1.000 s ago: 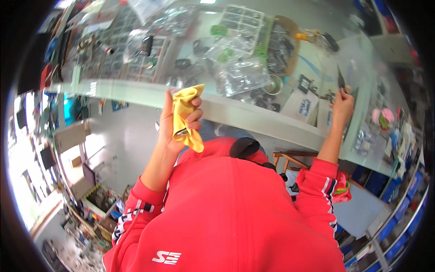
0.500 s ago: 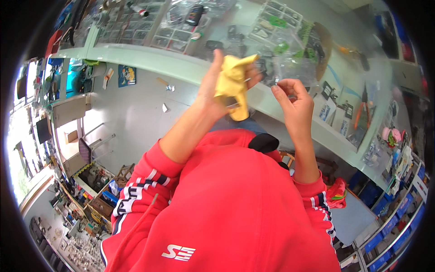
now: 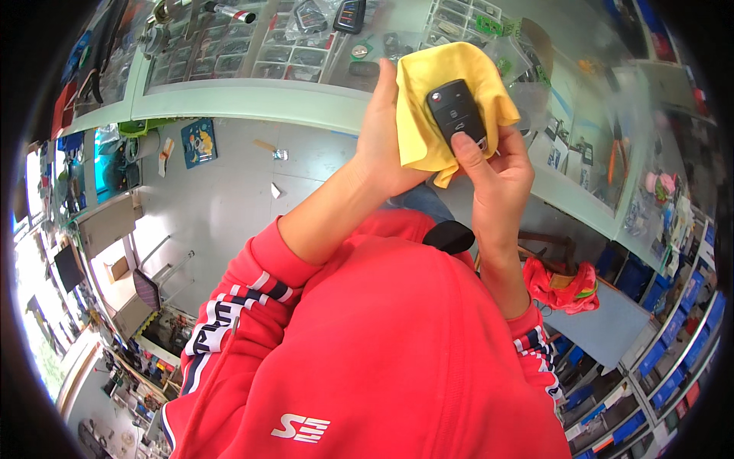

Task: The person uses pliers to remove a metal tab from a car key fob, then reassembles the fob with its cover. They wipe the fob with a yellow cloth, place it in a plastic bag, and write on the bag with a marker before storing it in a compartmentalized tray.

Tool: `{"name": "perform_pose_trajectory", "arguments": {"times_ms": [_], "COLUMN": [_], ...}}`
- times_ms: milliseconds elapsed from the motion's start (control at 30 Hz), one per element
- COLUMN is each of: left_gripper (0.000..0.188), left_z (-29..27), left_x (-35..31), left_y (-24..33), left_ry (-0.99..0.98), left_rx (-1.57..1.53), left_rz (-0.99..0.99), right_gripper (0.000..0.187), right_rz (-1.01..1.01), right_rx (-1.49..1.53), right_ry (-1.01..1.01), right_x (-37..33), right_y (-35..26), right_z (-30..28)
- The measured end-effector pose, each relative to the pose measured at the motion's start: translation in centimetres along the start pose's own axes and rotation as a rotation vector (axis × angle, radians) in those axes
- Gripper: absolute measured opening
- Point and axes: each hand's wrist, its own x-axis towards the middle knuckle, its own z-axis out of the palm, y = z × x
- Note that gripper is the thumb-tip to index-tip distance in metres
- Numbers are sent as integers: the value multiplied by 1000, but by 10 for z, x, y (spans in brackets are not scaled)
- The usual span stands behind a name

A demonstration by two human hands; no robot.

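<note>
Head view: left hand (image 3: 382, 138) grasped cloth (image 3: 417, 134); right hand (image 3: 505, 170) pinched key (image 3: 457, 109); eleven-o'clock tray (image 3: 293, 47) held dark pieces (image 3: 306, 56); counter edge (image 3: 306, 113), twelve.

The cloth (image 3: 419, 76) lies over your left hand (image 3: 382, 145), and the key fob (image 3: 456, 107) sits on it, with the thumb of your right hand (image 3: 502, 172) on its near end. Beyond both hands runs the counter (image 3: 245, 103). Ahead and left of your left hand is a compartment tray (image 3: 294, 53), a second key fob (image 3: 349, 15) near its far right corner. Well left of that hand, a picture board (image 3: 200, 143) lies on the floor (image 3: 229, 199); farther left and nearer you stands a chair (image 3: 145, 291). Boxes (image 3: 562, 153) lie between your right hand and a hand tool (image 3: 614, 157) farther right. Nearer you on that side, a bundle (image 3: 547, 284) rests at the edge of a small table (image 3: 612, 329).
</note>
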Motion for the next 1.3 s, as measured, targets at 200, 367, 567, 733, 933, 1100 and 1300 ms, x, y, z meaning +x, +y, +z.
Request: {"name": "perform_pose_trajectory", "arguments": {"times_ms": [200, 367, 567, 733, 933, 1100, 1300], "left_gripper": [42, 47, 51, 44, 45, 54, 54], "left_z": [-6, -3, 5, 3, 1, 11, 5], "left_x": [-17, -16, -9, -4, 8, 7, 6], "left_y": [8, 7, -5, -8, -26, -48, -60], "left_ry": [-98, -130, -122, -135, -95, 121, 44], "left_rx": [-251, 427, 366, -72, 218, 783, 974], "left_rz": [-96, 87, 169, 12, 210, 279, 271], "right_gripper": [31, 27, 23, 17, 15, 36, 38], "right_rz": [-45, -45, -67, -103, -66, 37, 192], "right_rx": [139, 175, 88, 105, 191, 262, 126], "right_ry": [63, 1, -123, -142, -278, -273, -288], "right_x": [0, -2, 3, 20, 36, 47, 48], "right_y": [0, 1, -6, -16, -25, -11, 7], "right_z": [6, 6, -13, -41, -62, -75, -86]}}
